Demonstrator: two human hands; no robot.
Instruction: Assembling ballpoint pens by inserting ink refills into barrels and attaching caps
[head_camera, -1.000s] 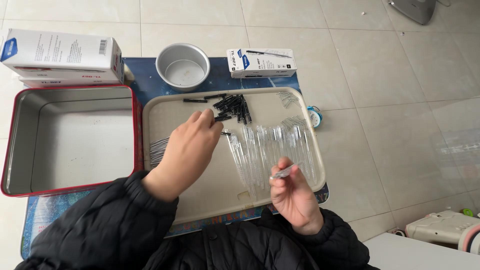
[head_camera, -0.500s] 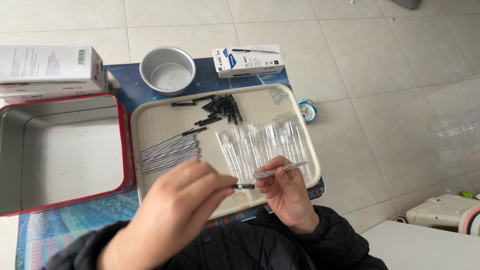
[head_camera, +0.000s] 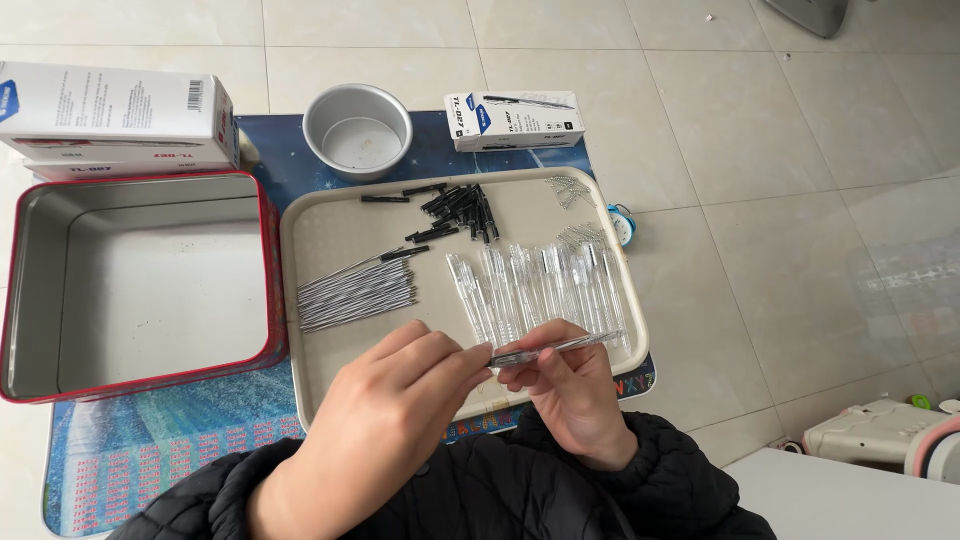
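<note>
A clear plastic pen barrel is held level above the near edge of a beige tray. My right hand grips it from below. My left hand pinches its left end, where a dark tip shows. On the tray lie a row of clear pen barrels, a bundle of thin refills, a heap of small black caps and some small metal springs.
A red-rimmed metal tin stands open left of the tray. Behind it are stacked white boxes. A round metal bowl and a small white pen box sit at the back. A blue patterned mat lies under everything.
My left hand left the black caps at the back of the tray and came down to the barrel in my right hand. Both hands now meet on the barrel.
</note>
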